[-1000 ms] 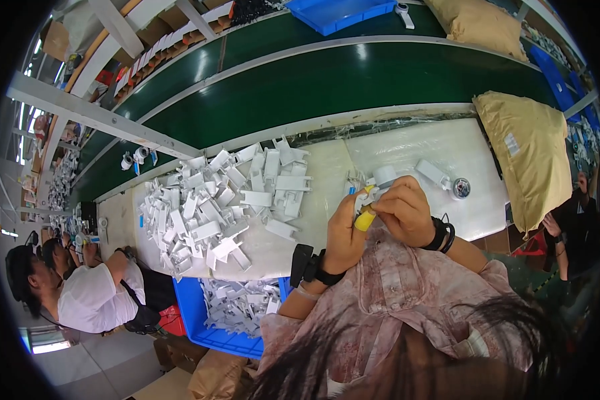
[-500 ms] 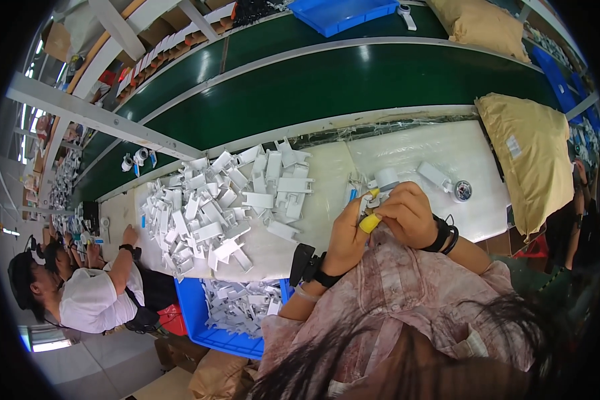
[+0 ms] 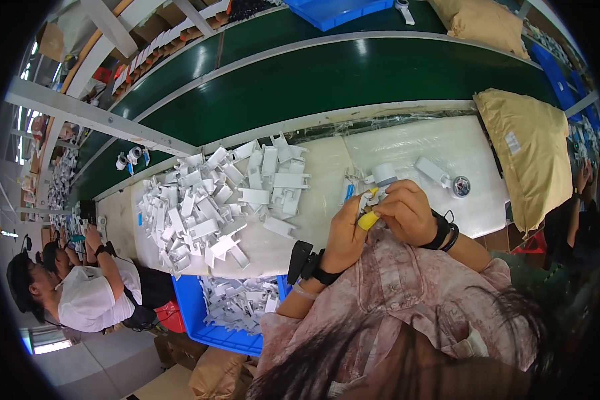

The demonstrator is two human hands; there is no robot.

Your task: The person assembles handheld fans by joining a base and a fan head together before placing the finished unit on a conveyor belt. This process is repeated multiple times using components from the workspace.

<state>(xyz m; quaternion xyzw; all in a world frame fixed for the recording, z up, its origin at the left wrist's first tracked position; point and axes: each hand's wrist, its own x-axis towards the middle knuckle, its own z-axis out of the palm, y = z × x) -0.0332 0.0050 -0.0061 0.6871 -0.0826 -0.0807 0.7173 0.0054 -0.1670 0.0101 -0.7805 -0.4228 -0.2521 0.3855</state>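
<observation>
My left hand (image 3: pixel 345 239) and my right hand (image 3: pixel 408 212) meet close to my chest, over the table's near edge. Yellow covers (image 3: pixel 367 221), apparently finger cots, sit on fingertips of the left hand. Between those fingertips is a small white plastic part (image 3: pixel 375 199), partly hidden. The right fingers are bent and pressed together against the same spot; what they pinch is hidden. Just beyond the hands lie a white rounded housing (image 3: pixel 384 175) and a small blue piece (image 3: pixel 349 191). A white box-shaped part with a round dark-faced end (image 3: pixel 461 187) lies to the right.
A heap of white plastic housings (image 3: pixel 203 213) covers the table's left half. Below it stands a blue crate (image 3: pixel 192 313) of white parts. A green conveyor (image 3: pixel 353 80) runs behind. A brown paper sack (image 3: pixel 523 157) stands at right. A co-worker (image 3: pixel 90 297) sits at left.
My two hands stay together at nearly the same place, with only slight finger movement. The co-worker at left has drawn the forearm back from the table, up toward the body.
</observation>
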